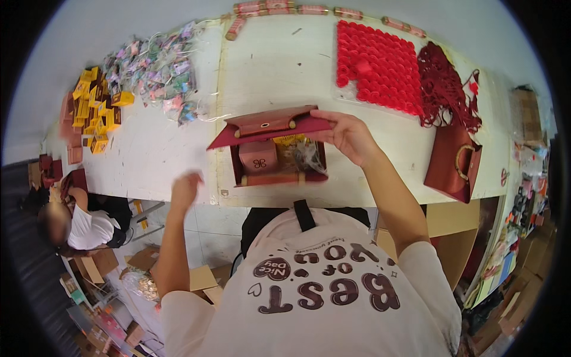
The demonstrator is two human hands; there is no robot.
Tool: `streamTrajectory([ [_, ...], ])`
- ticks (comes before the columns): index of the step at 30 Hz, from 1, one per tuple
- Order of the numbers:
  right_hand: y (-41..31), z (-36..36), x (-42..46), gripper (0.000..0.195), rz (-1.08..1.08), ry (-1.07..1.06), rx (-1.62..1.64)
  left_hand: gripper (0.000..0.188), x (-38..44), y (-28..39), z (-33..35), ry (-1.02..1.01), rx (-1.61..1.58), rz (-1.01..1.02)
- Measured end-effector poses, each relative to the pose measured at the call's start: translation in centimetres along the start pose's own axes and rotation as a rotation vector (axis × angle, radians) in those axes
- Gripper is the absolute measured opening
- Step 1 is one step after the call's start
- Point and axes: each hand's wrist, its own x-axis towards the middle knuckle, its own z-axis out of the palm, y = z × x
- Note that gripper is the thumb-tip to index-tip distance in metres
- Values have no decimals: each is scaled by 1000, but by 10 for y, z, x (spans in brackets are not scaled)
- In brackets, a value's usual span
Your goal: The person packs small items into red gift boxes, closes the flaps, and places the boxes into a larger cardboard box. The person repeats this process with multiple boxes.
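Observation:
My right hand (352,134) grips the right end of the dark red lid (272,134) of a gift box, thumb below and fingers on top, and the lid stands raised and tilted. Inside the open box (324,172) sit a pink carton (258,156) with a dark emblem, a yellow packet (290,140), a clear plastic-wrapped item (308,154) and, along the near side, a reddish tube (272,179) with gold bands. My left hand (186,189) hovers left of the box near the table edge, apart from it. Motion blur hides whether its bent fingers hold anything.
Left on the white table (272,76) are yellow small boxes (91,105) and bagged items (156,67). Right are red rose-shaped pieces (379,67), dark red cords (441,85) and a red handled bag (453,165). Tubes (312,10) line the far edge. Another person (89,223) sits left.

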Motion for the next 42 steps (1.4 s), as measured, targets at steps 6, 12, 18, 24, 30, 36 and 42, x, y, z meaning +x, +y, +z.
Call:
streamTrajectory([
  [6,-22,-1,7,27,-60,139,-609,18,50,118,-11,-221,-1276,-60],
  [12,-42,-6,47,42,-93,274,-953,28,61,165,-3,-1327,-648,-212],
  [18,-56,43,77,28,272,-272,-1077,16,97,190,40,654,-160,744],
  [24,-99,-6,237,29,-89,-174,-1818,34,82,153,122,1073,51,803],
  [30,-34,26,440,40,-1196,-63,-2094,75,59,134,169,982,601,892],
  [36,-61,41,432,32,-185,-67,-1784,81,88,140,97,1028,693,864],
  [42,-98,30,282,40,75,177,-410,82,78,171,82,460,-147,673],
])
